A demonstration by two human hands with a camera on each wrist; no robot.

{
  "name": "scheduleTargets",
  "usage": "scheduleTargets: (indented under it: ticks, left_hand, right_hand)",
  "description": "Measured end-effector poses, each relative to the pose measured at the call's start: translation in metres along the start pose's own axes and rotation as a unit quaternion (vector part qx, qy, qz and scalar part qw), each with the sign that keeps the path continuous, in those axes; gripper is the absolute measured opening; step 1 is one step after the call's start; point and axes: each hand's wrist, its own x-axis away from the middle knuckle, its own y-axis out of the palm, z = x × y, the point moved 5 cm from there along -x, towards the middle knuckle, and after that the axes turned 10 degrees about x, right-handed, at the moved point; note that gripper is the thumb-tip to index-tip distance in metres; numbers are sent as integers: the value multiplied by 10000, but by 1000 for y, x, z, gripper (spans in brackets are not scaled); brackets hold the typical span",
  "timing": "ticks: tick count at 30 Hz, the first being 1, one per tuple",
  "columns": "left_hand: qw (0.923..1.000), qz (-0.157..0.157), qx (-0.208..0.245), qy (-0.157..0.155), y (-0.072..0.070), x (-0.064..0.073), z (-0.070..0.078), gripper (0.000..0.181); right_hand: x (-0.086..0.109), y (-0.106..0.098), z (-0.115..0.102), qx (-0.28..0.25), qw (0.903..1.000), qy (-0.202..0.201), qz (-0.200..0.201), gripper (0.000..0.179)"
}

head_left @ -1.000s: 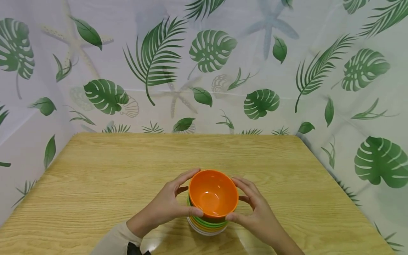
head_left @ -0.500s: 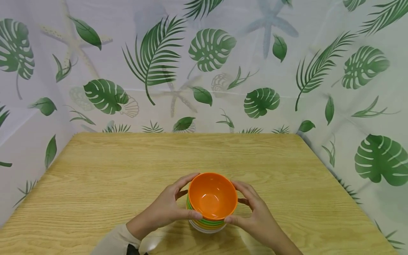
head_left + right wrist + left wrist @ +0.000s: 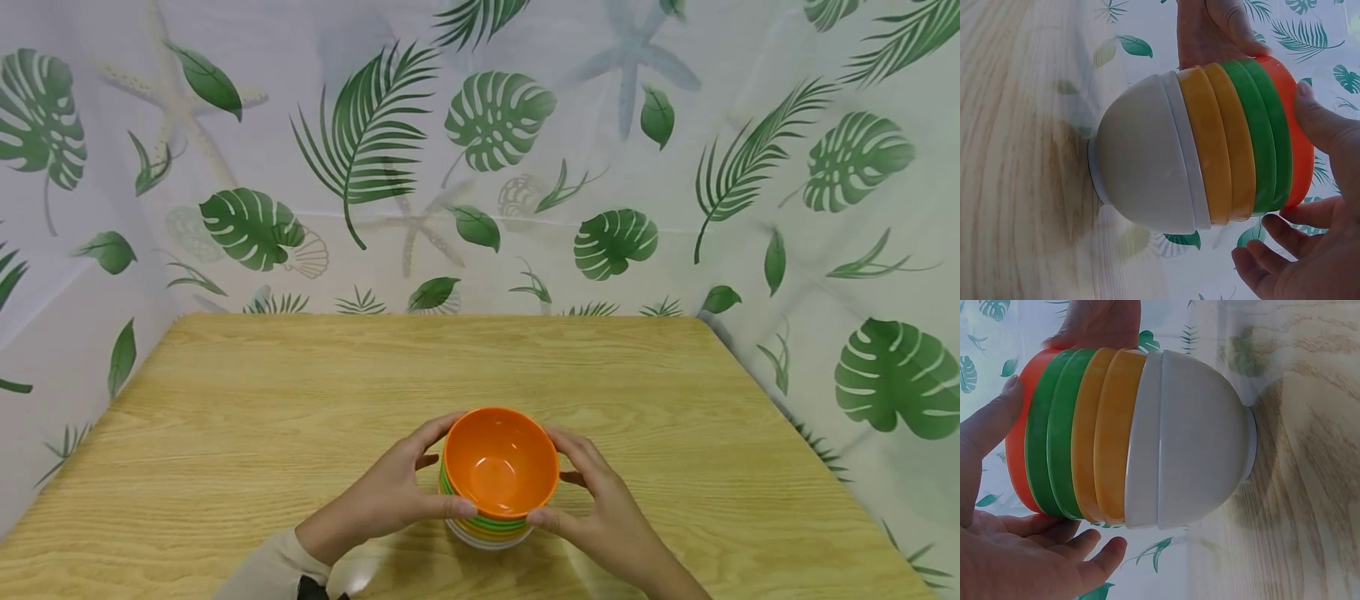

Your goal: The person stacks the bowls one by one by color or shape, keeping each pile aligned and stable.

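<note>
An orange bowl [image 3: 498, 467] tops a nested stack on the table, its hollow facing up. Below its rim come two green bowls [image 3: 1054, 434], two yellow-orange bowls [image 3: 1107, 434] and two white bowls [image 3: 1200, 440], the lowest standing on its foot. My left hand [image 3: 393, 492] grips the orange bowl's left side, thumb at the near rim and fingers round the far side. From the right, my right hand [image 3: 607, 508] holds the same bowl in a mirrored way, its thumb [image 3: 1319, 115] against the orange wall. The lower fingers of both hands spread beside the stack.
The wood-grain table [image 3: 300, 375] reaches out around the stack on every side. Behind it and along both sides hangs a white cloth [image 3: 525, 250] printed with green leaves and starfish.
Both hands have lowered the orange bowl slightly, so that it sits down into the top green bowl. Over the last half second hardly anything moves.
</note>
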Motion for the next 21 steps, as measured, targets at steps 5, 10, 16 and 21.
scheduleTargets:
  ticks: [5,10,16,21]
  left_hand:
    - [10000,-47,-27,5,0,1,1,82]
    - [9999,-46,91,-21,-1,3,-1,82]
    - [9999,1,109,-55,-2,6,-2,86]
    - [9993,325,168,-7,-9,8,4,80]
  right_hand:
    - [1,1,-1,50,10000,-2,-47,73]
    - [2,4,-3,65,9999,-53,-145,74]
    - [1,6,-3,-14,9992,-196,-340,75]
    - [0,-2,-3,-256,9990,-356,-40,72]
